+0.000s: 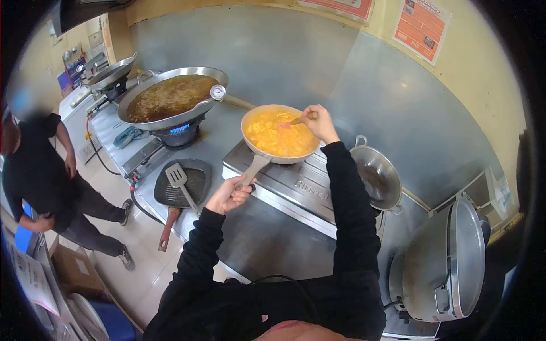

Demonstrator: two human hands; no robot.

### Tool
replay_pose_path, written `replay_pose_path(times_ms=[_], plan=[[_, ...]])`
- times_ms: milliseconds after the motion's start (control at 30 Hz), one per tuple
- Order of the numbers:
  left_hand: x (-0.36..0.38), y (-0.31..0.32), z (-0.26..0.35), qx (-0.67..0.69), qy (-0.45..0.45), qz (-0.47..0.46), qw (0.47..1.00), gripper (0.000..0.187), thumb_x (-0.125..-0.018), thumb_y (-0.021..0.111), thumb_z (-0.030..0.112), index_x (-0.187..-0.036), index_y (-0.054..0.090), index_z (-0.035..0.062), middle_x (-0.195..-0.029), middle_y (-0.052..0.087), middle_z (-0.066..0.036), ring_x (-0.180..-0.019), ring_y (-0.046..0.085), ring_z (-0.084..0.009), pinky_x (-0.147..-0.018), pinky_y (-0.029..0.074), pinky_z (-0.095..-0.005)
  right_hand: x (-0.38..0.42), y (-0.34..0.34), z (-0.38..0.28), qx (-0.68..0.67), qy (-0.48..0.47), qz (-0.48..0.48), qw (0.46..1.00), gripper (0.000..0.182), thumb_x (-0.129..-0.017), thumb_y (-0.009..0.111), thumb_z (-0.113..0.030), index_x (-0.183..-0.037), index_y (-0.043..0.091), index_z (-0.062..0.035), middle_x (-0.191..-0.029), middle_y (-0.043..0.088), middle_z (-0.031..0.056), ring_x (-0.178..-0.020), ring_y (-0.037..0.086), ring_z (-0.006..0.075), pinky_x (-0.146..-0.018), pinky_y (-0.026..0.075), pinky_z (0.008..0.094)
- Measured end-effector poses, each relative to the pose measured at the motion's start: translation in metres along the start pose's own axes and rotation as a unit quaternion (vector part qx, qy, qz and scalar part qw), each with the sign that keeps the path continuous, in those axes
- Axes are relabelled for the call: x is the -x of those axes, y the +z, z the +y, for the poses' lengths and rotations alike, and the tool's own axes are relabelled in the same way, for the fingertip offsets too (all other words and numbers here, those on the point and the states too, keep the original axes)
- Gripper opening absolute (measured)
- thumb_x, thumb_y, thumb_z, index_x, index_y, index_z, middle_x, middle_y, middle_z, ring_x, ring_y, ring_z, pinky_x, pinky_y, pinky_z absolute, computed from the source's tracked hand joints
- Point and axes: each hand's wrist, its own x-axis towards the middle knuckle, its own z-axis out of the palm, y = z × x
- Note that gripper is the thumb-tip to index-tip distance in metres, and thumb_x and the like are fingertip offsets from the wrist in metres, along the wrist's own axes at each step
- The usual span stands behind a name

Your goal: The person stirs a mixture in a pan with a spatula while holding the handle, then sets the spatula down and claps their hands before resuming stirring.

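A light-coloured frying pan (248,132) sits on the silver gas stove (310,190), filled with chunky yellow-orange food (273,139). My left hand (228,195) is wrapped round the pan's beige handle (253,169). In my right hand (320,124), above the pan's right side, is the wooden handle of a spatula (296,120). Its pinkish head dips into the food, so its full shape is partly hidden.
Left of the stove lies a square grill pan (199,170) with a slotted turner (177,176). Behind it, a large wok (210,73) of brown oil stands over a lit blue flame. A steel pan (378,176) and big cooker (429,261) are right. A person (42,165) stands left.
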Motion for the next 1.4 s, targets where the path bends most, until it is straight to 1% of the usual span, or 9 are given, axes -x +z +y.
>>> replay_pose_path(times_ms=[133, 233, 333, 467, 567, 900, 1167, 1300, 1400], plan=[[-0.001, -0.001, 0.009, -0.076, -0.022, 0.000, 0.997, 0.028, -0.087, 0.041, 0.024, -0.102, 0.044, 0.0010, -0.066, 0.041, 0.000, -0.045, 0.033, -0.0033, -0.036, 0.027, -0.0144, -0.001, -0.022, -0.014, 0.317, -0.036, -0.173, 0.932, 0.010, -0.067, 0.055, -0.010, -0.070, 0.060, -0.0022, -0.074, 0.058, 0.0170, -0.072, 0.058, 0.0327, -0.063, 0.047, 0.0387], [-0.002, 0.005, 0.013, -0.133, -0.032, 0.039, 0.990, 0.028, -0.087, 0.039, 0.023, -0.102, 0.045, -0.0009, -0.067, 0.044, -0.002, -0.044, 0.035, -0.0033, -0.035, 0.030, -0.0136, 0.016, -0.020, -0.038, 0.369, -0.017, -0.321, 0.872, 0.012, -0.067, 0.052, -0.010, -0.071, 0.061, -0.0022, -0.072, 0.060, 0.0175, -0.070, 0.059, 0.0331, -0.062, 0.048, 0.0405], [-0.006, 0.001, 0.018, -0.155, -0.040, 0.047, 0.986, 0.028, -0.088, 0.038, 0.023, -0.100, 0.045, -0.0013, -0.066, 0.043, -0.002, -0.043, 0.034, -0.0037, -0.033, 0.030, -0.0139, 0.007, -0.037, -0.053, 0.420, -0.010, -0.299, 0.856, 0.013, -0.066, 0.051, -0.009, -0.072, 0.063, -0.0052, -0.071, 0.061, 0.0140, -0.070, 0.061, 0.0287, -0.061, 0.048, 0.0374], [-0.007, -0.003, 0.016, -0.154, -0.047, 0.041, 0.986, 0.027, -0.089, 0.037, 0.025, -0.098, 0.042, 0.0003, -0.065, 0.040, -0.002, -0.042, 0.031, -0.0028, -0.032, 0.026, -0.0149, -0.014, -0.080, -0.077, 0.375, 0.061, -0.259, 0.888, 0.022, -0.071, 0.056, -0.019, -0.071, 0.058, 0.0030, -0.070, 0.059, 0.0222, -0.068, 0.058, 0.0372, -0.062, 0.047, 0.0427], [-0.005, 0.002, 0.014, -0.162, -0.049, 0.051, 0.984, 0.027, -0.090, 0.036, 0.027, -0.098, 0.041, 0.0014, -0.065, 0.040, -0.002, -0.042, 0.030, -0.0022, -0.032, 0.024, -0.0145, -0.021, -0.082, -0.055, 0.395, 0.141, -0.263, 0.869, 0.043, -0.069, 0.062, -0.042, -0.077, 0.060, 0.0002, -0.078, 0.060, 0.0206, -0.076, 0.059, 0.0346, -0.068, 0.048, 0.0404], [-0.003, 0.001, 0.015, -0.209, -0.048, 0.051, 0.975, 0.030, -0.090, 0.036, 0.032, -0.097, 0.038, 0.0035, -0.065, 0.038, -0.001, -0.043, 0.027, -0.0017, -0.034, 0.021, -0.0138, -0.026, -0.018, 0.064, 0.298, 0.293, -0.304, 0.856, 0.041, -0.064, 0.066, -0.030, -0.082, 0.061, 0.0058, -0.084, 0.059, 0.0251, -0.083, 0.059, 0.0341, -0.073, 0.047, 0.0382], [-0.005, -0.002, 0.016, -0.191, -0.060, 0.059, 0.978, 0.028, -0.090, 0.036, 0.031, -0.098, 0.037, 0.0037, -0.064, 0.038, -0.001, -0.042, 0.026, -0.0024, -0.033, 0.021, -0.0154, -0.048, 0.004, 0.054, 0.225, 0.005, -0.326, 0.918, 0.024, -0.064, 0.061, -0.022, -0.082, 0.065, -0.0086, -0.063, 0.057, 0.0189, -0.058, 0.057, 0.0315, -0.056, 0.045, 0.0406], [-0.006, -0.005, 0.015, -0.179, -0.055, 0.056, 0.981, 0.030, -0.090, 0.036, 0.031, -0.100, 0.037, 0.0036, -0.064, 0.038, -0.001, -0.042, 0.027, -0.0021, -0.032, 0.021, -0.0150, -0.033, -0.004, -0.005, 0.282, -0.204, -0.307, 0.886, 0.023, -0.064, 0.059, -0.015, -0.086, 0.062, -0.0079, -0.062, 0.056, 0.0164, -0.060, 0.057, 0.0317, -0.056, 0.045, 0.0424], [-0.007, -0.004, 0.014, -0.178, -0.049, 0.057, 0.981, 0.030, -0.090, 0.037, 0.032, -0.099, 0.038, 0.0038, -0.063, 0.038, -0.001, -0.041, 0.027, -0.0021, -0.032, 0.021, -0.0151, -0.006, -0.014, -0.041, 0.346, -0.259, -0.343, 0.834, 0.020, -0.066, 0.055, -0.011, -0.085, 0.059, -0.0057, -0.062, 0.055, 0.0159, -0.055, 0.056, 0.0297, -0.052, 0.046, 0.0393]])
